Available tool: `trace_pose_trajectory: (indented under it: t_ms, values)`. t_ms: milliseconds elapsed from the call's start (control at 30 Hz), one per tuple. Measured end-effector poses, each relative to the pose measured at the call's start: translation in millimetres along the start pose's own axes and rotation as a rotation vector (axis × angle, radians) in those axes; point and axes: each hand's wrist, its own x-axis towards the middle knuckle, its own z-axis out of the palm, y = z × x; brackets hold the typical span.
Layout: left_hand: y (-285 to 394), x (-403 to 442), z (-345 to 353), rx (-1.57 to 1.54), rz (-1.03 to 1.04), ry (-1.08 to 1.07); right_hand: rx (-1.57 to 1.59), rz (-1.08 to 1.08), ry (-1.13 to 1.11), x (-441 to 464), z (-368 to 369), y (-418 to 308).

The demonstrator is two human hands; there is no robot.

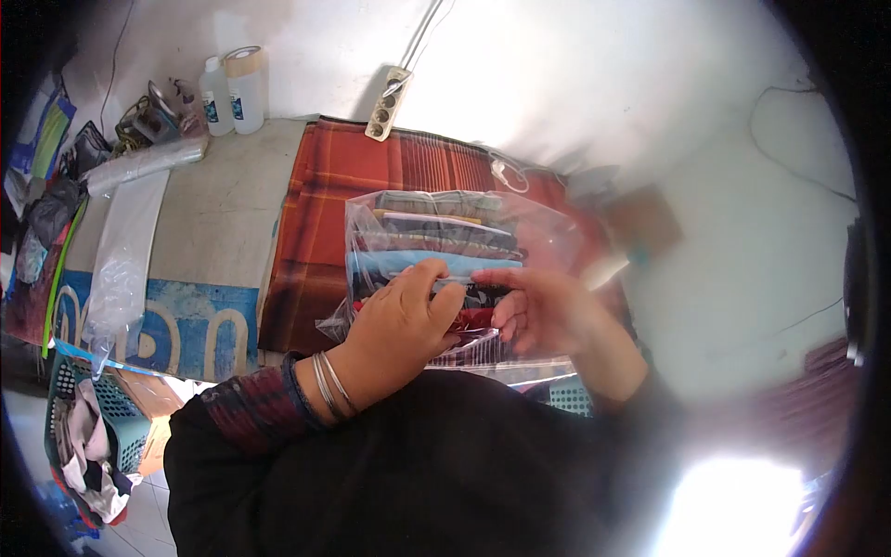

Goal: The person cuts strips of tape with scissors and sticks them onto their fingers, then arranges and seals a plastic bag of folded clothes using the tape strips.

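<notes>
A clear plastic bag point(359, 218) lies in front of me with several folded clothes point(436, 241) inside, layered in grey, patterned, light blue, black and red. My left hand point(399, 316), with bangles at the wrist, rests over the near part of the bag. Its fingers are bent and seem closed on the film, though their tips are partly hidden. Over the right part of the same bag is my right hand point(543, 311). Its index finger stretches left across the plastic, and the other fingers are loosely curled and apart, with nothing visible in them.
Under the bag spreads a red-brown plaid cloth point(325, 167). To the left lie long plastic sleeves point(121, 260) on the table point(232, 204). Two bottles point(232, 102) stand at the back wall beside a power strip point(388, 104). A green basket point(121, 408) with clothes sits below left.
</notes>
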Motion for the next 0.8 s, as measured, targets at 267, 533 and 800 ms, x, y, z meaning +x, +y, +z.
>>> trace_pose_trajectory:
  t_ms: [267,533,800]
  values:
    - [3.5,-0.2,-0.8,0.146,0.037,-0.052,-0.179,0.031,0.086,-4.4,15.4,-3.4]
    - [3.9,-0.8,-0.7,0.174,0.047,-0.069,-1.475,-0.445,0.589,-12.5,33.3,4.7]
    - [6.6,-3.4,3.1,0.282,0.044,0.024,-2.066,-0.968,0.632,5.6,35.5,35.2]
